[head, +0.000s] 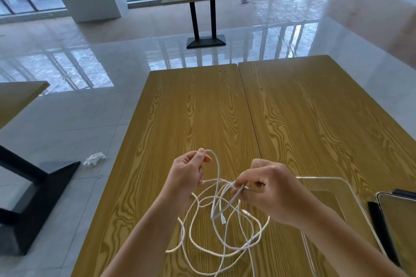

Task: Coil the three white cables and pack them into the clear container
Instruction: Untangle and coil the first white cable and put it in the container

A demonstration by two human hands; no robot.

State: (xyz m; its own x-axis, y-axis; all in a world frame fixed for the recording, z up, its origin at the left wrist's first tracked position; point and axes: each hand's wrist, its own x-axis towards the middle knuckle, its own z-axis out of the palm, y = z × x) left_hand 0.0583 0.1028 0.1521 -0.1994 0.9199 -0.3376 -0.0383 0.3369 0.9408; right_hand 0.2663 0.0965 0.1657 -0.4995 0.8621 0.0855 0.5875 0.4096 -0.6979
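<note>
A loose tangle of white cables [220, 231] lies on the wooden table [202, 108] near its front edge. My left hand [186, 173] pinches one cable strand and lifts it in an arch above the table. My right hand [267, 189] pinches a bundle of gathered cable loops a little to the right, and they hang down into the tangle. A white plug [223, 220] dangles in the middle. The clear container [326, 184] stands just right of my right hand, with nothing visible inside it.
A tablet-like device [398, 227] on a dark case lies at the right edge beside the container. A second table [315, 108] adjoins on the right. A black table base [33, 198] and a crumpled white glove [94, 158] are on the floor to the left.
</note>
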